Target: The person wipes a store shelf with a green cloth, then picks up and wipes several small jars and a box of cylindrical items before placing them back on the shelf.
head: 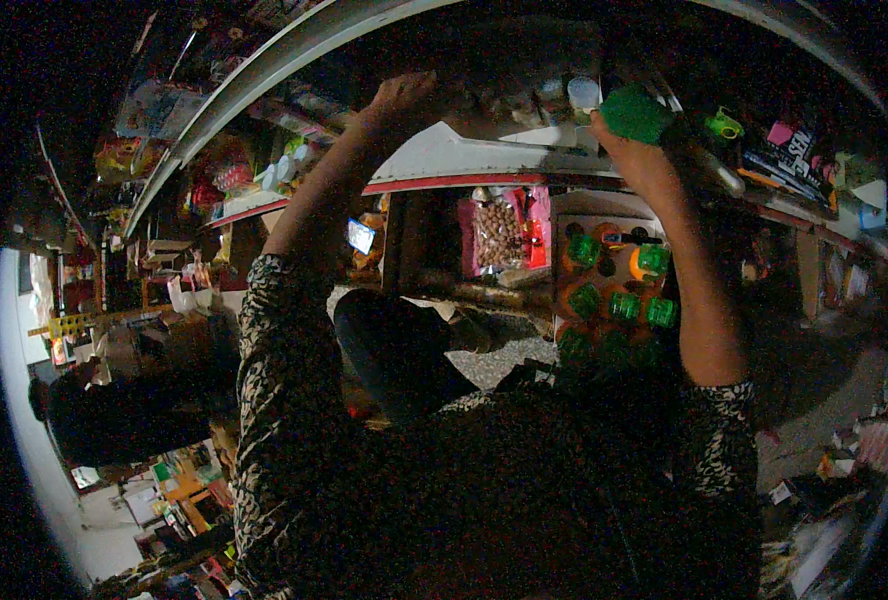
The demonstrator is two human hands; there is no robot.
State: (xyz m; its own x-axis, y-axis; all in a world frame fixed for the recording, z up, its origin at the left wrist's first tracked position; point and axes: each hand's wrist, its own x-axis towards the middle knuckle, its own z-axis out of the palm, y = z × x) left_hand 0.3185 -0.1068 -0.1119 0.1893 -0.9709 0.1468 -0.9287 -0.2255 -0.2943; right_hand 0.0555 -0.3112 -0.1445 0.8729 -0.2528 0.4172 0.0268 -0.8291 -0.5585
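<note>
My left hand (405, 91) reaches over the far part of a white counter (481, 159) with a red front strip. Its fingertips fade into shadow, so I cannot tell whether they hold anything. A flat green piece (635, 114), perhaps a scouring pad or cloth, is in my right hand (628, 146), its fingers and thumb at the near edge. Just left of that hand stands a small translucent round tub (583, 92). The surface between my hands is very dark, with blurred small items on it.
Below the counter sit a clear bag of round brown pieces (498, 229) and a carton (598, 204) of green-topped containers (624, 306). A green plastic item (724, 125) and a dark printed package (793, 161) lie at the right. A person in dark clothing (136, 405) is at the left.
</note>
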